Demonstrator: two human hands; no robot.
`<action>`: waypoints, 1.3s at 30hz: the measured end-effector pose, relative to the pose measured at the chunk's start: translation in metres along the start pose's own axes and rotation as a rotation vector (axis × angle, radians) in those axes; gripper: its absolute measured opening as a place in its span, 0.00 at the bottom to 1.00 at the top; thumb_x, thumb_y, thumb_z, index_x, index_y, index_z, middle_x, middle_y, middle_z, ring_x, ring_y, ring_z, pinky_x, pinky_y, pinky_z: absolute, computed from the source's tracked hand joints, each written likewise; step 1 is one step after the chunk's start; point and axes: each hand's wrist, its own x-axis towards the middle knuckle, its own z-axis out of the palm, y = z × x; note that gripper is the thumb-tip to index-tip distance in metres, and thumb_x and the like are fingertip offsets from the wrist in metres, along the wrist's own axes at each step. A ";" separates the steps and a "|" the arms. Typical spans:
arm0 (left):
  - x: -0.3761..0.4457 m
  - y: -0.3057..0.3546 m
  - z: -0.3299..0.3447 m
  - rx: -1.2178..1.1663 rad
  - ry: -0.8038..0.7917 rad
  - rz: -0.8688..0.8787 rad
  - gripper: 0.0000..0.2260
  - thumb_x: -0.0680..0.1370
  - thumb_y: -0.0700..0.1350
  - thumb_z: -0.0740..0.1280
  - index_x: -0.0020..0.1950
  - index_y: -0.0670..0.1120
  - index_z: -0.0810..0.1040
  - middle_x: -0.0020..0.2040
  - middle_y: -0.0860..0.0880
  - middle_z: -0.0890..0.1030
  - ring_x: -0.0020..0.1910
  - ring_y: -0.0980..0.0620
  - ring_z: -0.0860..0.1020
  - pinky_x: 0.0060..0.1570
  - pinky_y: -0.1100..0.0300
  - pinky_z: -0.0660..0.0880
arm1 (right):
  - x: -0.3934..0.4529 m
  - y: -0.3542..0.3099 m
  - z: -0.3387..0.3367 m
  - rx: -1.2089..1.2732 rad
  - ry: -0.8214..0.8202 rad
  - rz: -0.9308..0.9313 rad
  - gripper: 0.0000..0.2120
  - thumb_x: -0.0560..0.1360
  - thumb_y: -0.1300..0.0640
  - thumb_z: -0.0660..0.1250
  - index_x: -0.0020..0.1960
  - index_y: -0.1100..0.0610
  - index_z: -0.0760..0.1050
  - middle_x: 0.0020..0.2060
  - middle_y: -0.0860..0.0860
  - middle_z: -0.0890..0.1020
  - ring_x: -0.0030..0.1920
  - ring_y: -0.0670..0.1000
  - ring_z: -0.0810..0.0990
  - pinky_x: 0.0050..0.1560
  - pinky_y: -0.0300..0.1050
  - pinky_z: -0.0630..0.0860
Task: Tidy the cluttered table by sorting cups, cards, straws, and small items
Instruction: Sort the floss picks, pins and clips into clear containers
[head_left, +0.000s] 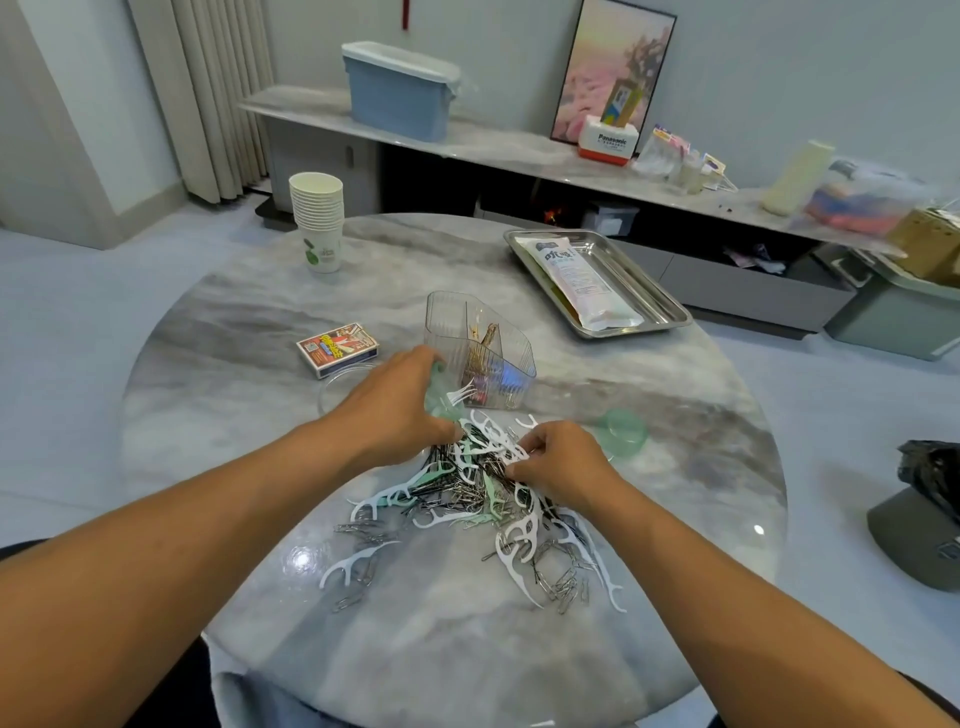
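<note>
A heap of white and mint floss picks, black hairpins and metal paper clips (467, 499) lies on the round marble table (218, 322). My left hand (395, 405) holds a bunch of floss picks beside a clear divided organizer (480, 351). My right hand (561, 467) pinches white floss picks at the top of the heap. A stack of paper cups (317, 218) stands at the far left. A card box (336, 349) lies left of the organizer. A steel tray (670, 304) at the far right holds a bag of straws (582, 280).
A small green cup (623, 434) lies on the table right of my right hand. A clear round lid (337, 384) sits under my left hand. A long shelf (519, 150) with boxes and a framed picture runs behind the table.
</note>
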 end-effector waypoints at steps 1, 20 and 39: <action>0.001 0.001 0.001 0.003 -0.009 0.000 0.37 0.69 0.55 0.79 0.73 0.50 0.66 0.67 0.49 0.73 0.57 0.52 0.72 0.55 0.56 0.72 | 0.001 0.001 -0.002 0.002 0.008 -0.001 0.09 0.71 0.55 0.78 0.49 0.52 0.82 0.39 0.47 0.83 0.44 0.52 0.82 0.49 0.52 0.82; 0.000 0.015 0.012 0.122 -0.007 0.085 0.37 0.67 0.62 0.78 0.69 0.52 0.69 0.59 0.53 0.75 0.54 0.51 0.73 0.52 0.54 0.74 | 0.004 0.012 -0.044 0.501 0.013 -0.104 0.05 0.78 0.58 0.73 0.45 0.59 0.85 0.40 0.57 0.87 0.37 0.52 0.77 0.41 0.48 0.73; -0.003 0.014 0.026 0.093 -0.086 0.147 0.42 0.65 0.64 0.78 0.75 0.57 0.64 0.67 0.54 0.70 0.65 0.52 0.72 0.58 0.54 0.73 | -0.012 -0.022 -0.038 0.408 -0.096 -0.411 0.07 0.71 0.61 0.79 0.47 0.53 0.86 0.39 0.47 0.87 0.41 0.44 0.85 0.51 0.44 0.81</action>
